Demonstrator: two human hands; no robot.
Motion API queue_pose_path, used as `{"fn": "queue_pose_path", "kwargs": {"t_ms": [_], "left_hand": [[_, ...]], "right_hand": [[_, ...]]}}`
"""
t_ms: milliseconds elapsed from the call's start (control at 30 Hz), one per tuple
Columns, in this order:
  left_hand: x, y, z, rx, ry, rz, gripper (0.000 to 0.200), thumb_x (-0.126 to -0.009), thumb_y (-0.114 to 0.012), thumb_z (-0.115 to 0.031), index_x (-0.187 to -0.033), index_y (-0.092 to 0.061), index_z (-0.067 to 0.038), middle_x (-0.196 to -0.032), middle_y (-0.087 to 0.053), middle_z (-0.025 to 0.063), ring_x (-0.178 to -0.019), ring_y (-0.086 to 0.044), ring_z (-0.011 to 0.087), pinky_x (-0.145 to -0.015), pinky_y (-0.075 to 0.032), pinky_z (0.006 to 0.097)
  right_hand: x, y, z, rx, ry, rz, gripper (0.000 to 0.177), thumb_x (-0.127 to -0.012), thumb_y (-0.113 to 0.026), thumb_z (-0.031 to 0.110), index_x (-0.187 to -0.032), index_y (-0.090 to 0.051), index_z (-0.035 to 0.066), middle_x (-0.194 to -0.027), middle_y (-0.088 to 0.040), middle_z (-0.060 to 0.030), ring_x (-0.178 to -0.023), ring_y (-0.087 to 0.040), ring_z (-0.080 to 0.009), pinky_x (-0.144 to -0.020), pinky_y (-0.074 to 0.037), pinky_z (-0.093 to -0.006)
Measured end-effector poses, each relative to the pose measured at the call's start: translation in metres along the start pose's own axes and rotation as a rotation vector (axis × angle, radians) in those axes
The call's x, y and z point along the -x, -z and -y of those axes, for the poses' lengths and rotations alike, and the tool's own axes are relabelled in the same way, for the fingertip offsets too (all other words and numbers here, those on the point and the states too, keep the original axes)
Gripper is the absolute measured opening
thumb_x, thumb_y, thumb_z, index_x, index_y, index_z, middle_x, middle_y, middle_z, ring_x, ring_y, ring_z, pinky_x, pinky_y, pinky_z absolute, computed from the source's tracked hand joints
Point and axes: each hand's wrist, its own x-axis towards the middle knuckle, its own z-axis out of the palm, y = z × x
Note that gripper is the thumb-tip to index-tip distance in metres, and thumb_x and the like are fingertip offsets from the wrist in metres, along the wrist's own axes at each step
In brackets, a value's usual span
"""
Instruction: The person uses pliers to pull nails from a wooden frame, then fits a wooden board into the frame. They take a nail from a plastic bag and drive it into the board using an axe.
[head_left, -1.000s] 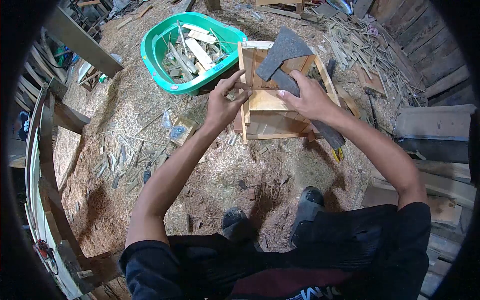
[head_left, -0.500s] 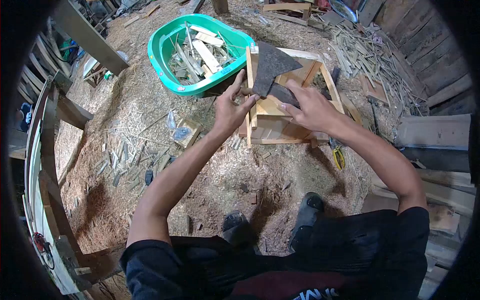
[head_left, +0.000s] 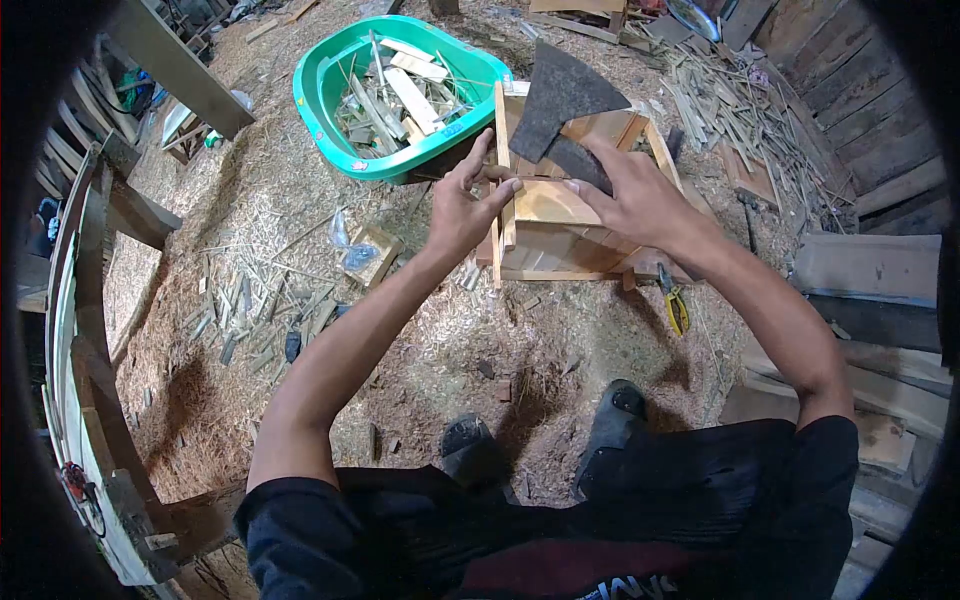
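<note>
My right hand (head_left: 640,205) grips a dark axe (head_left: 560,100) close behind its wide head, with the blade pointing up and away from me. The axe is over a wooden box frame (head_left: 560,205) made of light strips and panels. At the frame's left upright strip, my left hand (head_left: 465,205) has its thumb and a finger pinched at the edge, while the index finger stretches up along the strip. Whatever sits in that pinch is too small to make out.
A green plastic tub (head_left: 335,150) of wood offcuts stands behind the frame. Yellow-handled pliers (head_left: 677,310) lie to its right. Wood scraps and shavings cover the floor. Boards (head_left: 880,385) are stacked on the right; a curved wooden structure (head_left: 85,380) rises on the left.
The axe in my right hand has shifted right and slightly up, away from my left hand. My left hand stays at the frame's edge.
</note>
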Motion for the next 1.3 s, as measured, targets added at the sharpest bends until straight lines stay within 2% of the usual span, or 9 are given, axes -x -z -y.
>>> {"fn": "queue_pose_path", "kwargs": {"t_ms": [333, 433, 533, 567, 667, 900, 1000, 1133, 1300], "left_hand": [[-0.001, 0.002, -0.010, 0.025, 0.077, 0.044, 0.072, -0.087, -0.076, -0.010, -0.149, -0.041, 0.000, -0.097, -0.075, 0.0044, -0.098, -0.065, 0.0105, -0.102, -0.044, 0.0320], [-0.001, -0.001, 0.003, 0.221, 0.096, 0.090, 0.062, -0.088, -0.075, -0.016, -0.143, -0.048, -0.003, -0.112, -0.070, 0.0084, -0.111, -0.062, 0.0185, -0.103, -0.043, 0.0356], [0.006, 0.003, -0.004, 0.052, 0.010, 0.119, 0.059, -0.088, -0.075, -0.024, -0.138, -0.050, -0.003, -0.127, -0.061, 0.0123, -0.121, -0.054, 0.0242, -0.107, -0.040, 0.0407], [0.008, 0.004, -0.008, -0.011, 0.009, 0.123, 0.065, -0.082, -0.079, -0.038, -0.132, -0.055, -0.004, -0.135, -0.052, 0.0151, -0.129, -0.047, 0.0296, -0.109, -0.037, 0.0448], [0.008, 0.004, 0.001, -0.301, -0.206, 0.193, 0.071, -0.074, -0.083, -0.046, -0.125, -0.060, -0.004, -0.132, -0.052, 0.0155, -0.127, -0.047, 0.0324, -0.109, -0.036, 0.0469], [0.007, 0.007, -0.001, -0.269, -0.234, 0.202, 0.063, -0.071, -0.087, -0.041, -0.116, -0.064, -0.004, -0.132, -0.054, 0.0171, -0.129, -0.047, 0.0341, -0.110, -0.037, 0.0469], [0.008, 0.007, -0.001, -0.247, -0.206, 0.201, 0.064, -0.070, -0.087, -0.042, -0.115, -0.064, -0.004, -0.133, -0.055, 0.0177, -0.130, -0.047, 0.0343, -0.110, -0.037, 0.0472], [0.005, 0.009, 0.001, -0.318, -0.213, 0.193, 0.066, -0.070, -0.087, -0.046, -0.116, -0.065, -0.005, -0.133, -0.055, 0.0171, -0.129, -0.048, 0.0347, -0.110, -0.036, 0.0479], [0.004, 0.006, 0.003, -0.334, -0.261, 0.156, 0.068, -0.068, -0.086, -0.052, -0.114, -0.067, -0.005, -0.130, -0.057, 0.0156, -0.128, -0.050, 0.0350, -0.108, -0.037, 0.0484]], "right_hand": [[0.002, 0.003, 0.005, 0.002, -0.105, 0.034, 0.034, -0.093, -0.065, 0.022, -0.113, -0.048, -0.001, -0.095, -0.065, -0.0305, -0.091, -0.066, -0.0467, -0.078, -0.051, -0.0519], [0.008, -0.014, -0.010, -0.078, -0.079, -0.044, 0.041, -0.093, -0.066, 0.025, -0.120, -0.050, -0.002, -0.103, -0.066, -0.0290, -0.096, -0.067, -0.0433, -0.081, -0.051, -0.0499], [0.013, -0.030, -0.029, -0.101, -0.085, -0.068, 0.050, -0.093, -0.069, 0.028, -0.127, -0.051, -0.004, -0.109, -0.067, -0.0256, -0.099, -0.068, -0.0371, -0.082, -0.051, -0.0461], [0.013, -0.031, -0.034, -0.100, -0.116, -0.056, 0.048, -0.093, -0.069, 0.028, -0.126, -0.052, -0.004, -0.109, -0.067, -0.0248, -0.100, -0.068, -0.0356, -0.083, -0.051, -0.0456], [0.014, -0.034, -0.038, -0.146, -0.160, -0.040, 0.045, -0.093, -0.069, 0.028, -0.122, -0.053, -0.003, -0.105, -0.067, -0.0222, -0.095, -0.068, -0.0314, -0.082, -0.052, -0.0434], [0.014, -0.027, -0.035, -0.213, -0.234, 0.009, 0.043, -0.094, -0.069, 0.028, -0.120, -0.053, -0.002, -0.094, -0.066, -0.0180, -0.082, -0.067, -0.0253, -0.074, -0.053, -0.0392], [0.014, -0.025, -0.035, -0.210, -0.212, 0.037, 0.042, -0.094, -0.068, 0.027, -0.119, -0.053, -0.003, -0.095, -0.067, -0.0188, -0.084, -0.068, -0.0289, -0.075, -0.053, -0.0419], [0.007, -0.020, -0.029, -0.091, -0.030, -0.095, 0.041, -0.093, -0.068, 0.026, -0.118, -0.053, -0.003, -0.096, -0.068, -0.0231, -0.086, -0.069, -0.0381, -0.077, -0.052, -0.0463], [-0.002, 0.001, -0.007, 0.077, -0.039, 0.078, 0.040, -0.093, -0.067, 0.024, -0.120, -0.052, -0.001, -0.093, -0.066, -0.0293, -0.089, -0.066, -0.0460, -0.079, -0.050, -0.0507]]}}
